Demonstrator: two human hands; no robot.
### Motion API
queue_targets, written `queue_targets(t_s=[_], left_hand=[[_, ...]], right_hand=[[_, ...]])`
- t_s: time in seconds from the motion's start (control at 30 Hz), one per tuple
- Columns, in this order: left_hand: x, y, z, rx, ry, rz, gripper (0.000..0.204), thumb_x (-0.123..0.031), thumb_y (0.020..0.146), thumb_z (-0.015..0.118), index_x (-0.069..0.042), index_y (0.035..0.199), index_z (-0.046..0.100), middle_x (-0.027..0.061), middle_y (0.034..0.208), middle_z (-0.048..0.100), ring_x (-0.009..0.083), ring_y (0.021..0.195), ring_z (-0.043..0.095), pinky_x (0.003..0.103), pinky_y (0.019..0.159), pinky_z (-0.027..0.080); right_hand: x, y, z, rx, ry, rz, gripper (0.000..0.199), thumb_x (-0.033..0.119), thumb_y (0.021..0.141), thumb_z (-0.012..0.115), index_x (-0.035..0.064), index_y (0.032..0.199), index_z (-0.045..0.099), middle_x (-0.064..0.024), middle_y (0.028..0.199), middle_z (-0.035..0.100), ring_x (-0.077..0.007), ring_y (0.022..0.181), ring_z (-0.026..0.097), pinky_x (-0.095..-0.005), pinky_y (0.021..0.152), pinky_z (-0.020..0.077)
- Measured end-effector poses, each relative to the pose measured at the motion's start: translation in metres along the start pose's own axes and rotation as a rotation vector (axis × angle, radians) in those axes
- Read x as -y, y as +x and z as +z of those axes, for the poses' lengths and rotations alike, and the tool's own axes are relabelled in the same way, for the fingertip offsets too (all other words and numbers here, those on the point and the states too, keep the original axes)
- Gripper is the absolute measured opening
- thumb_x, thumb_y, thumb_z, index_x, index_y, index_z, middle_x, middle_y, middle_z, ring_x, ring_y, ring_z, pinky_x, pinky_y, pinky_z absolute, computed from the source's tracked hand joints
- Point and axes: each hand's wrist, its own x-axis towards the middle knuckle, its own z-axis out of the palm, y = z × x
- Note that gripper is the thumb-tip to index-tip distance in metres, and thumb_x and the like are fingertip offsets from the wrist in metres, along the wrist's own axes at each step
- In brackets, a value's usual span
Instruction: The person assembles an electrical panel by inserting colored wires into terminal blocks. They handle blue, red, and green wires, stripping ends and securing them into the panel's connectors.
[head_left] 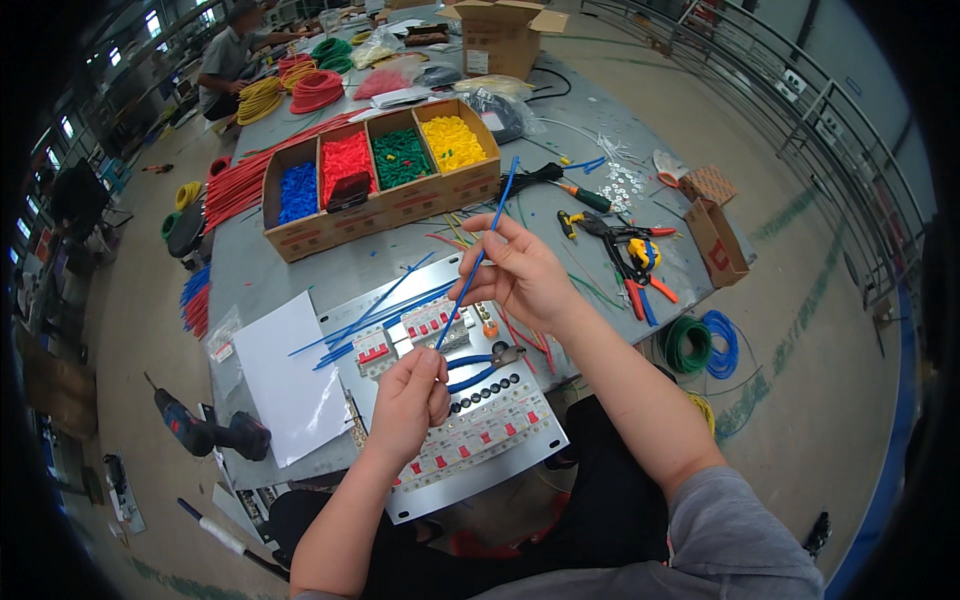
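A blue wire (477, 256) runs slantwise between my two hands, above a metal mounting plate (545, 440). My left hand (408, 402) is closed in a pinch on its lower end. My right hand (520, 272) holds it higher up between thumb and fingers, and its upper end sticks out past them. Under the hands the plate bears circuit breakers (485, 438) in a lower row and more breakers (426, 320) above. Blue-handled pliers (470, 378) lie on the plate near my left hand. Loose blue wires (385, 315) lie across the plate's upper left.
Beyond the plate stands a divided cardboard box (385, 215) of blue, red, green and yellow caps. White paper (285, 380) and a cordless drill (210, 425) are at left. Hand tools (625, 260) lie at right, above wire coils (687, 345). A co-worker (228, 70) is at far left.
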Motion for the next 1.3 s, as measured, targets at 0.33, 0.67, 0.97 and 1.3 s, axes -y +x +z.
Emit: queue_targets(t_s=[0.33, 0.67, 0.97, 1.3], left_hand=[[0.005, 0.004, 0.012, -0.009, 0.030, -0.018, 0.031, -0.032, 0.112, 0.047, -0.008, 0.093, 0.048, -0.0049, 0.053, 0.029, 0.0067, 0.043, 0.022, 0.028, 0.044, 0.019], [0.015, 0.003, 0.005, -0.131, 0.448, 0.114, 0.029, -0.030, 0.110, 0.052, -0.007, 0.092, 0.055, -0.0058, 0.055, 0.040, 0.0043, 0.045, 0.034, 0.025, 0.045, 0.027], [0.012, -0.001, 0.003, -0.114, 0.567, 0.126, 0.030, -0.027, 0.109, 0.053, -0.003, 0.093, 0.061, -0.0019, 0.073, 0.051, 0.0050, 0.066, 0.043, 0.025, 0.059, 0.036], [0.011, 0.000, 0.003, -0.178, 0.598, 0.065, 0.032, -0.030, 0.109, 0.052, -0.004, 0.093, 0.062, -0.0034, 0.070, 0.049, 0.0034, 0.061, 0.041, 0.025, 0.055, 0.033]], right_hand=[[-0.011, -0.001, -0.018, -0.116, 0.002, -0.196, 0.020, 0.015, 0.105, 0.061, 0.0093, 0.121, 0.051, -0.0134, 0.097, 0.071, -0.0335, 0.086, 0.077, -0.0390, 0.070, 0.0667], [0.011, -0.001, -0.034, -0.185, -0.029, -0.168, 0.023, 0.029, 0.108, 0.056, 0.0070, 0.116, 0.053, -0.0163, 0.091, 0.073, -0.0306, 0.079, 0.077, -0.0382, 0.069, 0.0660], [0.006, -0.001, -0.042, -0.146, -0.034, -0.172, 0.020, 0.026, 0.108, 0.055, 0.0086, 0.118, 0.051, -0.0154, 0.087, 0.073, -0.0290, 0.078, 0.077, -0.0378, 0.067, 0.0644], [0.008, -0.002, -0.038, -0.141, -0.151, -0.148, 0.028, 0.012, 0.104, 0.061, 0.0089, 0.127, 0.045, -0.0137, 0.096, 0.070, -0.0258, 0.084, 0.076, -0.0361, 0.071, 0.0654]])
